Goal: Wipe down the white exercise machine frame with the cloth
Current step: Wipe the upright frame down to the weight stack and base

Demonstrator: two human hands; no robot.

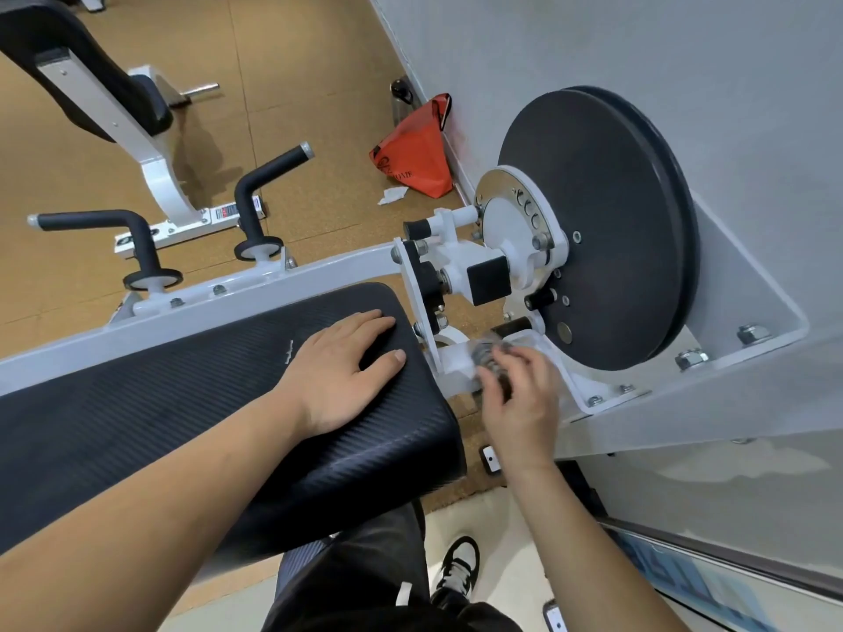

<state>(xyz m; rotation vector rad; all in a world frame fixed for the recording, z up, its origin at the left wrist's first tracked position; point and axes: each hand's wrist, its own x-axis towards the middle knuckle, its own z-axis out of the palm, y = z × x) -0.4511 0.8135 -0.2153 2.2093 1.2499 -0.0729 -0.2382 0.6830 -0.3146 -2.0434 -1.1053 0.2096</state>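
Currently, on the head camera, I see the left hand (340,371) lying flat, fingers straight, on the black pad (182,426). The right hand (520,399) has its fingers curled round a blurred grey cloth (490,355), held against the white frame (451,364) just below the black disc (602,230).

looked down on a tan, cork-like floor (296,61) laid in broad panels with faint seams. met a plain pale grey wall (593,38) along the right. had a red-orange bag (417,152) slumped at the foot of that wall, a dark bottle (401,95) just behind it and a crumpled white scrap (393,195) just beside it. held a second bench (114,98) at upper left, black pad on white legs, throwing a soft shadow. turned to a paler cream strip (492,531) near the bottom, beside a blue-lettered panel (711,590).
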